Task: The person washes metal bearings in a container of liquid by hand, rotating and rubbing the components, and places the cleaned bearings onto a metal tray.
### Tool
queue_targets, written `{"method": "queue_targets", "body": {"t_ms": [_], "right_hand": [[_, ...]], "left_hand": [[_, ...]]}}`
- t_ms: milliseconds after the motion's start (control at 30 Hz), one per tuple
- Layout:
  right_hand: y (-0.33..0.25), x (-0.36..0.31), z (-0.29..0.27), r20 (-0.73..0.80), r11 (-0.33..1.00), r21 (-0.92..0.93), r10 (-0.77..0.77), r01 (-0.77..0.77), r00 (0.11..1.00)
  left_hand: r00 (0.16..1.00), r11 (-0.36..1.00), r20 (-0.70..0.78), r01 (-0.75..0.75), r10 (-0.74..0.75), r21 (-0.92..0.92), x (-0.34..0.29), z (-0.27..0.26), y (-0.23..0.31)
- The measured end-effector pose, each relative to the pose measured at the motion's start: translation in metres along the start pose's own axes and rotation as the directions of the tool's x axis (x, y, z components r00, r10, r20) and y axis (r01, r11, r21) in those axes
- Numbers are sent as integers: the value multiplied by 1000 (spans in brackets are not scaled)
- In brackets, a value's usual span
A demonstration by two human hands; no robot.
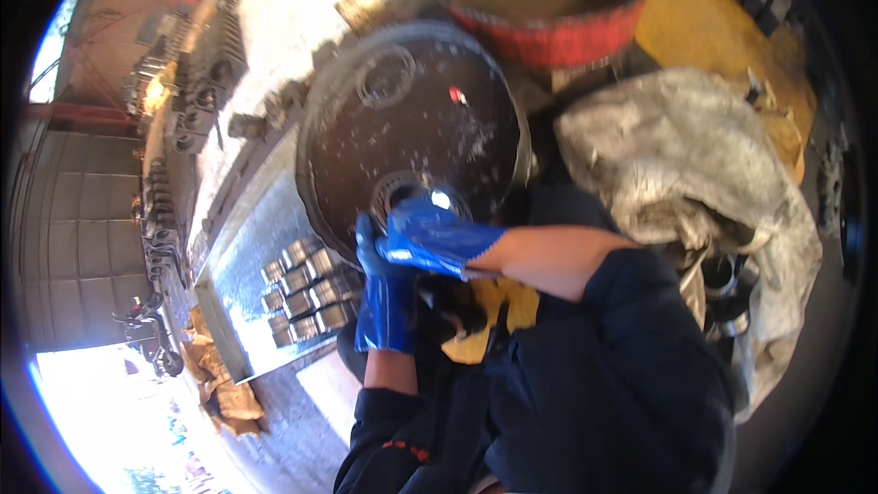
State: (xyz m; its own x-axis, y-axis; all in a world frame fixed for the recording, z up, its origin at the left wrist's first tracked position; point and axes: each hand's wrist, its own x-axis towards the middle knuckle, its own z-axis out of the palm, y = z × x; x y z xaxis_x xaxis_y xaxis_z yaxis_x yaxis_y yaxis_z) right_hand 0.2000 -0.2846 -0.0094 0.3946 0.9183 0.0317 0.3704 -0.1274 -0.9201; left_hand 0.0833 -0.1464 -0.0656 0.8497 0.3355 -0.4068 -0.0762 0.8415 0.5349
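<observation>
My left hand point(372, 261) and my right hand point(434, 234), both in blue rubber gloves, come together at the near edge of a dark round drum top point(416, 142). A dark ring-shaped part point(389, 186) shows just beyond my fingers, partly covered by the right glove. Both hands look closed around something at that spot, but the gloves hide it. A second round outline point(385, 76) lies on the far left of the drum top. A small red-and-white spot point(457, 95) marks its surface.
Behind the drum stands a red tub point(567, 46) of murky liquid, with a red item at its rim. Rows of shiny metal rings point(311, 293) sit on a metal-topped table point(242, 261) at left. A dirty whitish sack point(677, 151) lies at right, with metal parts point(729, 297) beside it.
</observation>
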Motion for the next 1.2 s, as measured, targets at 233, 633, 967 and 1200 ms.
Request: {"method": "queue_targets", "body": {"t_ms": [233, 633, 967, 1200], "right_hand": [[-12, -27, -9, -11, 983, -69, -170, 169, 985], [0, -12, 23, -80, 967, -246, 47, -65, 996], [-8, -24, -2, 35, 990, -137, 46, -41, 998], [-4, -23, -8, 11, 992, -121, 40, -39, 999]], "left_hand": [[957, 987, -288, -15, -33, -160, -7, 25, -13], [929, 964, -353, -187, 111, -188, 10, 10, -13], [899, 965, -397, -242, 186, -97, 14, 6, -11], [872, 984, -486, -126, 50, -125, -7, 67, -17]]}}
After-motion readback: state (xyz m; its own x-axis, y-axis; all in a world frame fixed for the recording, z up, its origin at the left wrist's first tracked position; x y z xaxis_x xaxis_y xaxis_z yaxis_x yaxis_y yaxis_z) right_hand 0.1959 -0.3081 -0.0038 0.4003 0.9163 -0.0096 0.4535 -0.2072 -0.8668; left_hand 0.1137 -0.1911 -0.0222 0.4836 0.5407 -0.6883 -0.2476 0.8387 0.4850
